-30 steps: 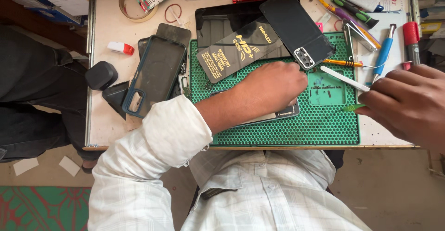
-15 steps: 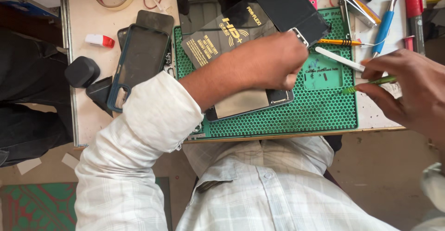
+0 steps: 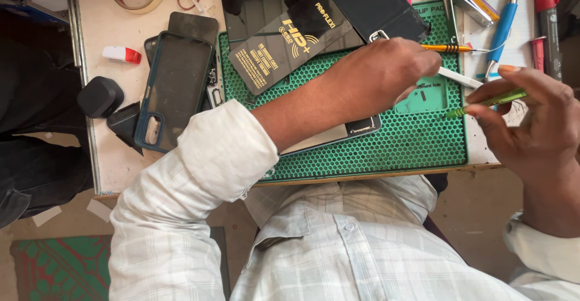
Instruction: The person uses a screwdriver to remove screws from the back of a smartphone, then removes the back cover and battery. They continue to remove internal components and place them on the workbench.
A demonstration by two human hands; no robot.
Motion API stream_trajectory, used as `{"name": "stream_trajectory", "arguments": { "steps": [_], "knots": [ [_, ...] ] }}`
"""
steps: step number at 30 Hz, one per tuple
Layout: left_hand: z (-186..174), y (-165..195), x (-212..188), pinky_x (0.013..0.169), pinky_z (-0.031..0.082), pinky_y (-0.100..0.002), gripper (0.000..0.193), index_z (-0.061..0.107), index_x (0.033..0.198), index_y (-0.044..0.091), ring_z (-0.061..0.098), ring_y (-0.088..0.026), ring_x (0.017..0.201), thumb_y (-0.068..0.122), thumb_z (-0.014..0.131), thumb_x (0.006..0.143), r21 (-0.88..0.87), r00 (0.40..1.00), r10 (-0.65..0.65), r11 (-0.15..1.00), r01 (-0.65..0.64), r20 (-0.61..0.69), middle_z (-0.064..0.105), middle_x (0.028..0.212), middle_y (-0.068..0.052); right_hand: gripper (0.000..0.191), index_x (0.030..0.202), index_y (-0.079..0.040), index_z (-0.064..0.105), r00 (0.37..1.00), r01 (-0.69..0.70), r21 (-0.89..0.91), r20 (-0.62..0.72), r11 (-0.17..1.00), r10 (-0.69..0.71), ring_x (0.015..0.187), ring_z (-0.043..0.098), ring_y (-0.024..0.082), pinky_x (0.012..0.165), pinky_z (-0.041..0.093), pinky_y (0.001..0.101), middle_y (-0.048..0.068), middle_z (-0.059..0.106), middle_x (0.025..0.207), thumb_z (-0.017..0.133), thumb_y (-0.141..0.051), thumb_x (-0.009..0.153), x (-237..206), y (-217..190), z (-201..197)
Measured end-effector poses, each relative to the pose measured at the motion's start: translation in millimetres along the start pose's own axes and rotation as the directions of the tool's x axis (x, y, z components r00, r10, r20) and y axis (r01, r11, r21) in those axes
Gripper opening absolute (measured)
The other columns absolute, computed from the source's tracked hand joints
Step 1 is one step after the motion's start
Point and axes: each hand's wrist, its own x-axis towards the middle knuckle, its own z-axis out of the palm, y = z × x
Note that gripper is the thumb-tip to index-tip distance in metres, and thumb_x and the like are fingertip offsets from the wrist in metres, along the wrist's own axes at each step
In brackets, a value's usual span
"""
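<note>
Left hand (image 3: 374, 80) presses flat on a thin, fragile-looking phone (image 3: 338, 133) lying on the green mat (image 3: 386, 150), best held by its edges, while right hand (image 3: 531, 120) has its grip pinching a light, stiff green tool (image 3: 486, 103).

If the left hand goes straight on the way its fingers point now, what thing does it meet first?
The left hand points right across the green mat. First in that line is probably the white stick just past its fingertips, then the right hand holding a green tool. Heights are hard to judge from above.

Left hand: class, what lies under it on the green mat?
Under the left hand, a phone lies flat on the green honeycomb mat; only its lower edge shows. The hand and forearm cover the rest, so its state cannot be seen.
</note>
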Motion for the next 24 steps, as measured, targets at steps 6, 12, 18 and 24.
{"name": "stream_trajectory", "arguments": {
  "steps": [6, 12, 18, 24],
  "knots": [
    [-1, 1, 27, 0.076, 0.056, -0.047, 0.026, 0.065, 0.108, 0.006, 0.069, -0.035, 0.090, 0.012, 0.078, 0.086, 0.150, 0.987, -0.141, 0.977, 0.151, -0.076, 0.068, 0.099, -0.013, 0.080, 0.154, -0.006, 0.022, 0.995, 0.018, -0.005, 0.098, 1.000, -0.017, 0.093, 0.074, 0.027, 0.081, 0.057, 0.0330, 0.023, 0.072, 0.104, 0.075, 0.009, 0.096, 11, 48, -56],
    [-7, 24, 32, 0.085, 0.056, -0.042, 0.052, 0.067, 0.119, 0.006, 0.065, -0.030, 0.105, 0.036, 0.086, 0.081, 0.333, 0.950, -0.291, 0.890, 0.313, -0.115, 0.066, 0.111, -0.009, 0.082, 0.157, -0.006, 0.019, 0.998, -0.017, 0.050, 0.064, 0.999, 0.014, 0.096, 0.073, 0.030, 0.086, 0.058, 0.0348, 0.023, 0.070, 0.104, 0.073, 0.011, 0.098, 29, 81, -84],
    [-6, -5, 139, 0.083, 0.055, -0.042, 0.059, 0.070, 0.114, 0.005, 0.065, -0.028, 0.102, 0.044, 0.088, 0.073, 0.323, 0.933, -0.340, 0.875, 0.361, -0.119, 0.064, 0.106, -0.008, 0.086, 0.159, -0.007, 0.018, 0.986, 0.135, -0.015, 0.097, 0.991, -0.133, 0.100, 0.074, 0.032, 0.090, 0.056, 0.0385, 0.021, 0.070, 0.107, 0.074, 0.009, 0.096, 137, 127, -154],
    [-24, -19, 208, 0.081, 0.055, -0.042, 0.053, 0.070, 0.107, 0.006, 0.065, -0.028, 0.099, 0.039, 0.090, 0.070, 0.295, 0.930, -0.337, 0.883, 0.366, -0.148, 0.064, 0.103, -0.007, 0.082, 0.151, 0.000, 0.020, 0.932, 0.347, -0.135, 0.154, 0.928, -0.327, 0.115, 0.073, 0.033, 0.094, 0.062, 0.0325, 0.030, 0.055, 0.139, 0.081, 0.001, 0.098, 229, 152, -180]
  ]
}}
